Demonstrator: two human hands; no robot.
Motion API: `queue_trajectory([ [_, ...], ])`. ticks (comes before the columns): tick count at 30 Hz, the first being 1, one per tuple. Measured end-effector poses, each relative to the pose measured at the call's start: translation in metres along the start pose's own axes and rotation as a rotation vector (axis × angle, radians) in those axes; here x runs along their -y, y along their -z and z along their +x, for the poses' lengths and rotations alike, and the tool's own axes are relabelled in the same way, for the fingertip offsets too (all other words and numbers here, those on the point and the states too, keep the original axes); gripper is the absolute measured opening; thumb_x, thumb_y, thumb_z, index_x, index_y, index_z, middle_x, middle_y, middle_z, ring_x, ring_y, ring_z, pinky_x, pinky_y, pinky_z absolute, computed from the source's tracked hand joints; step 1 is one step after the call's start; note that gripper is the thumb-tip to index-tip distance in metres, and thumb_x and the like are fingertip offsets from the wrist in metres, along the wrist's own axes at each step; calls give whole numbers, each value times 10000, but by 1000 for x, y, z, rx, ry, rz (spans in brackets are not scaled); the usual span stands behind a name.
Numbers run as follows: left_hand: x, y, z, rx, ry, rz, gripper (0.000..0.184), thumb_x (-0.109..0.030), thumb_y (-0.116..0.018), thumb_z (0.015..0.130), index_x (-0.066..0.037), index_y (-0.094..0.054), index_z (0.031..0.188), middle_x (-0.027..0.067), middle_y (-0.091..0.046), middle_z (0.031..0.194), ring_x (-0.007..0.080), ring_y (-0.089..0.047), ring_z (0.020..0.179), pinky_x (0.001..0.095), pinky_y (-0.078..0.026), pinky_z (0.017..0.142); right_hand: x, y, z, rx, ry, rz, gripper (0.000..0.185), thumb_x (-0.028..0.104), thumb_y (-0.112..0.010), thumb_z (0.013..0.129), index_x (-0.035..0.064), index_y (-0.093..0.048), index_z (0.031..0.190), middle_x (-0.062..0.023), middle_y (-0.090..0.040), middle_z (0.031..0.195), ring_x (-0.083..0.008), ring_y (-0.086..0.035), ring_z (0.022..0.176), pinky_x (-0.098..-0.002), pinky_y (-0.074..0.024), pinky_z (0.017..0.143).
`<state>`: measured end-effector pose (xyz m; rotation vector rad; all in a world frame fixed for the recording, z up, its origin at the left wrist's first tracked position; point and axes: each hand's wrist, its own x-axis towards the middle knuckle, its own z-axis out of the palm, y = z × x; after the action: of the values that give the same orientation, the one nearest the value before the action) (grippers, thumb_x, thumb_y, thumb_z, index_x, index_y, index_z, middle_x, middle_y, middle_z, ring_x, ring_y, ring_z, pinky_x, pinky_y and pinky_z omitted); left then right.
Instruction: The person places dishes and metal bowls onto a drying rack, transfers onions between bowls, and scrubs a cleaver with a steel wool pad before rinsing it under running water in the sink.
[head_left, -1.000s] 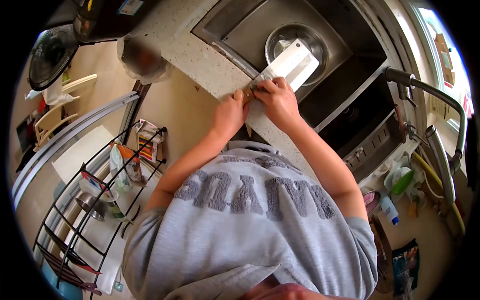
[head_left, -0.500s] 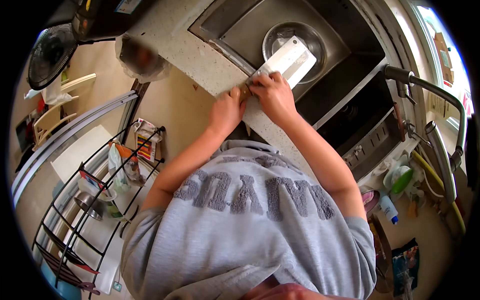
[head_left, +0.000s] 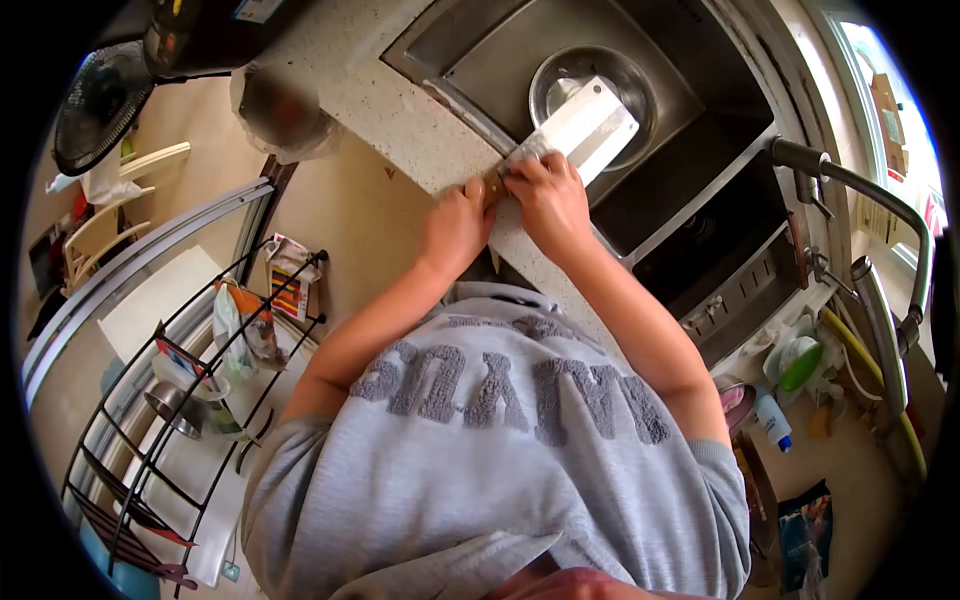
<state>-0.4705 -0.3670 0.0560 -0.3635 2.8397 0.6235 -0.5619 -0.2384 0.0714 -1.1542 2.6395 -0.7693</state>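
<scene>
A cleaver (head_left: 590, 125) with a broad pale metal blade and a brown handle reaches from the counter edge out over the sink. My left hand (head_left: 458, 228) is closed around its handle. At the base of the blade, the bent fingers of my right hand (head_left: 550, 200) press on the metal; whether they also hold something small is hidden. Whitish wet streaks show on the blade beside those fingers. Under the far end of the cleaver, a round steel bowl (head_left: 645, 90) sits in the sink basin (head_left: 490, 60), partly covered by the blade.
A speckled counter (head_left: 390, 120) borders the sink. A faucet (head_left: 890, 190) arches at the right. To the left stand a black wire rack (head_left: 150, 455), a bagged bin (head_left: 280, 110) and a fan (head_left: 100, 105). Bottles and a blue packet (head_left: 805, 530) lie at lower right.
My right hand has shifted slightly down along the blade toward the handle. My left hand keeps its grip, and the cleaver stays nearly in place.
</scene>
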Motion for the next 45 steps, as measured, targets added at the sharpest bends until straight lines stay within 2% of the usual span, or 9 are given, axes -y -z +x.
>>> queue_trajectory([
  [6,0,2,2,28,11,1,299,-218,-600,772,-33,-415,918,197,-544,740,362,-568,631,444,-463,517,6,2,-16,-77,5,1,135,104,-530,677,94,-637,759,6,-561,913,-234,-470,885,-320,-406,749],
  [10,-5,6,-1,63,41,8,298,-219,-595,780,-23,-412,911,205,-541,733,368,-566,640,443,-462,518,5,-4,11,-25,-6,17,197,66,-570,644,106,-655,817,14,-571,929,-249,-483,912,-328,-428,770],
  [14,-4,2,0,21,6,15,282,-220,-581,796,-18,-413,898,208,-547,734,375,-565,613,436,-467,519,-10,14,-2,56,-172,146,276,37,-597,642,72,-630,914,-55,-571,961,-296,-485,924,-363,-415,825],
  [18,-6,5,-1,35,27,28,280,-224,-579,799,-21,-414,899,205,-551,744,373,-575,614,432,-473,522,3,18,-1,-33,-185,179,339,48,-608,673,75,-586,1010,-95,-538,1023,-303,-473,941,-368,-417,821],
  [21,-8,6,-1,41,40,34,281,-229,-577,801,-24,-413,902,200,-552,746,368,-579,623,431,-475,524,-1,-2,-3,-131,-146,190,268,51,-606,654,62,-624,922,-69,-545,947,-295,-470,913,-353,-425,793],
  [27,-6,1,-3,4,28,17,281,-241,-572,802,-35,-408,902,190,-551,741,361,-573,627,438,-471,522,0,-11,-3,-133,-77,182,124,33,-590,651,32,-643,763,-64,-555,877,-276,-471,864,-335,-434,749],
  [32,-6,4,0,55,59,11,285,-243,-579,791,-37,-412,897,197,-550,746,369,-567,639,437,-467,519,12,-15,-19,-156,-164,196,150,11,-556,627,32,-639,750,-74,-544,844,-277,-476,834,-330,-440,723],
  [43,-7,3,-4,43,66,-1,276,-220,-595,778,-35,-434,905,196,-556,758,359,-575,618,433,-469,517,13,-13,8,-169,-245,207,73,46,-598,674,64,-657,714,-64,-568,796,-285,-488,779,-349,-443,709],
  [45,-7,6,-1,43,62,22,276,-223,-597,778,-35,-439,905,190,-557,755,354,-577,616,431,-471,516,10,-11,9,-115,-280,256,182,14,-587,675,61,-592,851,-62,-581,792,-296,-499,787,-368,-437,701],
])
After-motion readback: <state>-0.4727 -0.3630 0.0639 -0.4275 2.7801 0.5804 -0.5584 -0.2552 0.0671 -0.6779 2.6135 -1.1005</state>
